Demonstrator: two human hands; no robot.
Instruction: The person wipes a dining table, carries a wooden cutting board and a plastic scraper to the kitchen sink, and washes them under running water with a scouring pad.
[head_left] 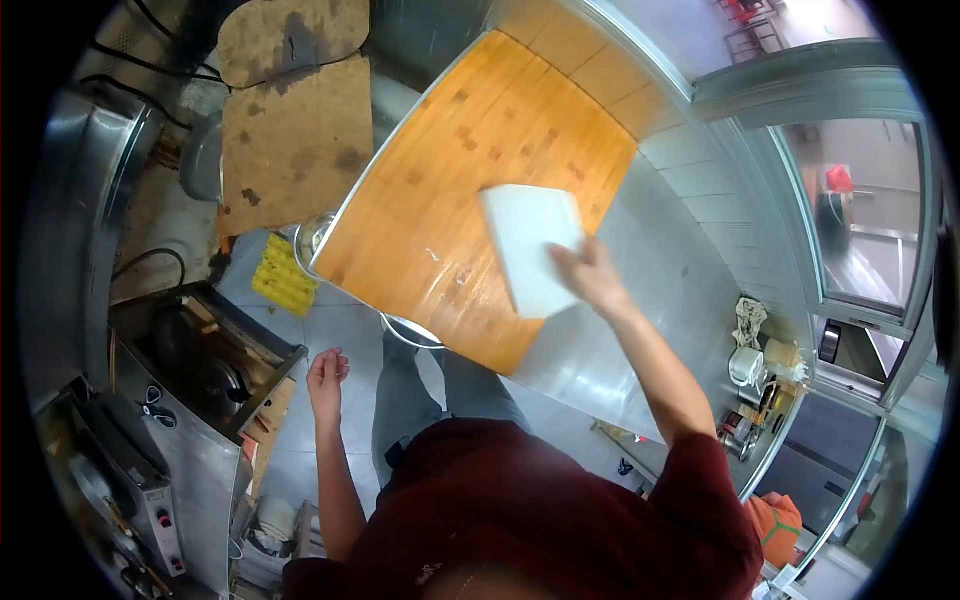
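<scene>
My right hand (590, 272) grips the edge of a flat white rectangular slab (527, 235), slightly smeared by motion; its exact kind I cannot make out. The slab is over the right part of a wooden board (430, 190), and whether it touches the wood I cannot tell. Small pale scraps (433, 255) lie on the board's near half. Down at my side, away from the board, my left hand (327, 370) hangs with loosely bent fingers and holds nothing.
A steel counter (600, 370) runs under and right of the board, along a tiled wall and window frame. Yellow egg trays (283, 277) stand on the floor to the left. An open drawer (215, 350) juts out there. Utensils (745, 420) crowd the counter's right end.
</scene>
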